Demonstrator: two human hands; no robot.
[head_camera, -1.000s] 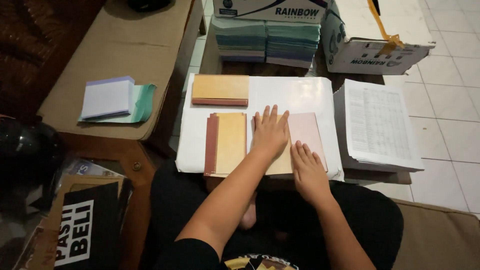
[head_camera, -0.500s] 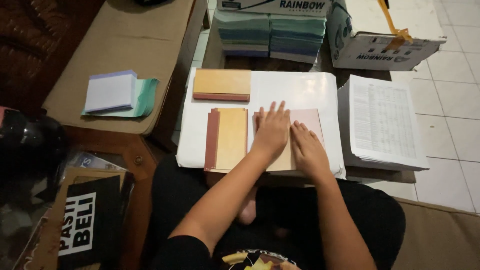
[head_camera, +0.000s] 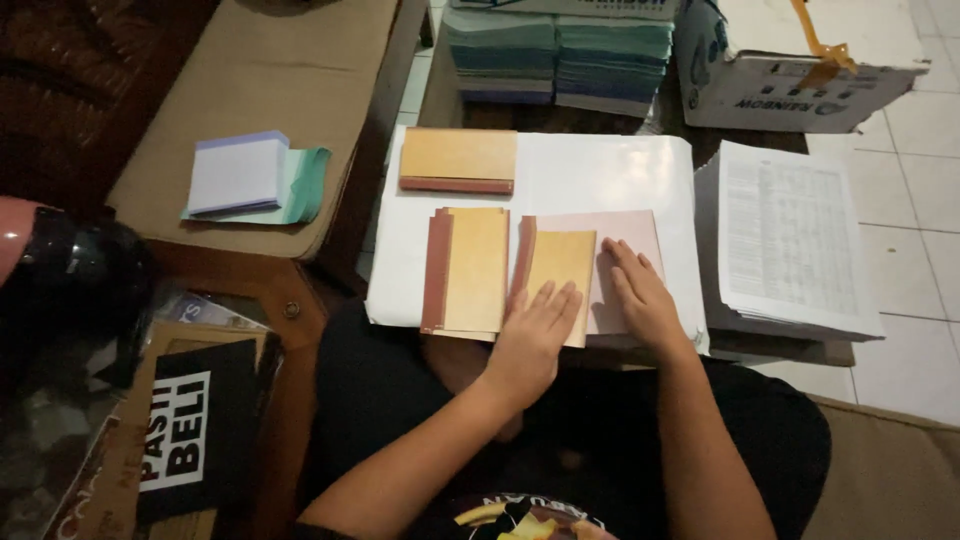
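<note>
I see a white sheet (head_camera: 600, 170) of smooth, slightly glossy paper as my landmark. On it, under my left hand (head_camera: 530, 340), a matt tan paper cover (head_camera: 560, 262) with a dull red-brown cloth-like spine strip. Under my right hand (head_camera: 640, 295), a pale pink matt paper page (head_camera: 625, 230). Left of that, a second tan booklet (head_camera: 470, 268), same matt card and dark red spine. At the sheet's far edge, a third tan booklet (head_camera: 458, 160), matt. Right of the sheet, a stack of printed paper (head_camera: 790, 235), plain matt. Left of the sheet, a beige cushion (head_camera: 270, 80), looks like matt cloth. Beyond it, a cardboard box (head_camera: 790, 80), smooth.
</note>
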